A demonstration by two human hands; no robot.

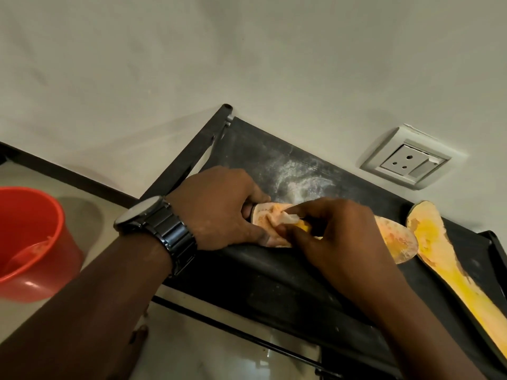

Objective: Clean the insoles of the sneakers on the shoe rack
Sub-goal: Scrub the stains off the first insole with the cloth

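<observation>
Two worn orange-yellow insoles lie on the black top shelf of the shoe rack [274, 272]. My left hand [216, 207], with a dark watch on the wrist, grips the heel end of the nearer insole [397, 242] and pins it to the shelf. My right hand [337, 231] pinches a small whitish, orange-stained cloth [285, 219] and presses it on that insole's middle, which my hand hides. The second insole [439, 259] lies free at the right, running toward the shelf's front edge.
A red plastic bucket [30, 242] stands on the floor at the left. White powdery dust [296, 179] marks the shelf behind my hands. A wall socket [408, 160] sits above the rack's back edge. A foot's toes [138, 334] show below.
</observation>
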